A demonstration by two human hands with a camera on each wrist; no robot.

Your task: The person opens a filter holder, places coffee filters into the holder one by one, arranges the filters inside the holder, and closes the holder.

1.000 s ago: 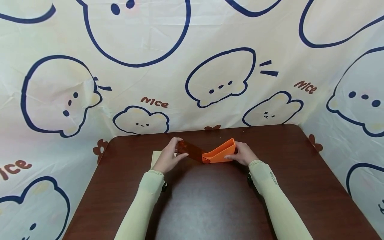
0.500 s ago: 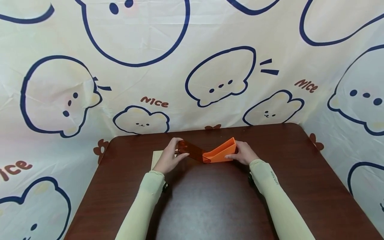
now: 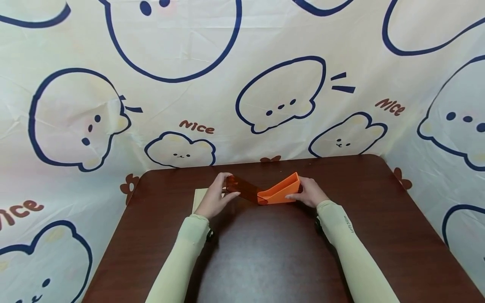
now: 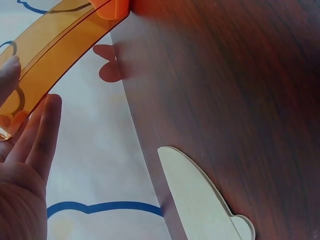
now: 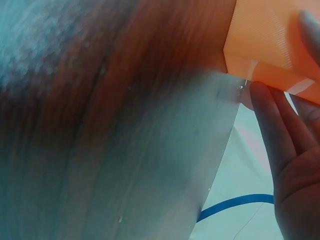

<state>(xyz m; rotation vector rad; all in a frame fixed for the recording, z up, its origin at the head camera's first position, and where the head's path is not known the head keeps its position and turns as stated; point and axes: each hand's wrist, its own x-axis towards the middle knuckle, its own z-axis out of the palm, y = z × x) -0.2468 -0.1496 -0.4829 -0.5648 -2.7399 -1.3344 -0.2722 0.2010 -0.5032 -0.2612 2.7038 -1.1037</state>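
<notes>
Left hand: my left hand (image 3: 215, 198) pinches the left end of the see-through amber piece (image 3: 244, 189), thumb on one side, fingers on the other.
Right hand: my right hand (image 3: 308, 193) grips the right end of the orange holder (image 3: 280, 191), thumb on its near side; some of the fingers are hidden behind it.
Amber piece: towards the far side of the table, between my hands, sloping down to the right.
Orange holder: open along the top, low at its left end and tall at its right; its underside carries two paler strips.
Meeting point: the amber piece's right end overlaps the holder's low end; whether they are fastened I cannot tell.
Pale piece: a flat pale piece (image 4: 200, 200) with a curved edge lies on the table to the left, partly hidden by my left hand.
Table: dark brown wood (image 3: 261, 252), glossy at the near middle.
Cloth: a white cloth (image 3: 178, 101) with blue-outlined animals hangs beyond the far edge.
Sleeves: pale green, lettering on the right sleeve (image 3: 352, 248).
</notes>
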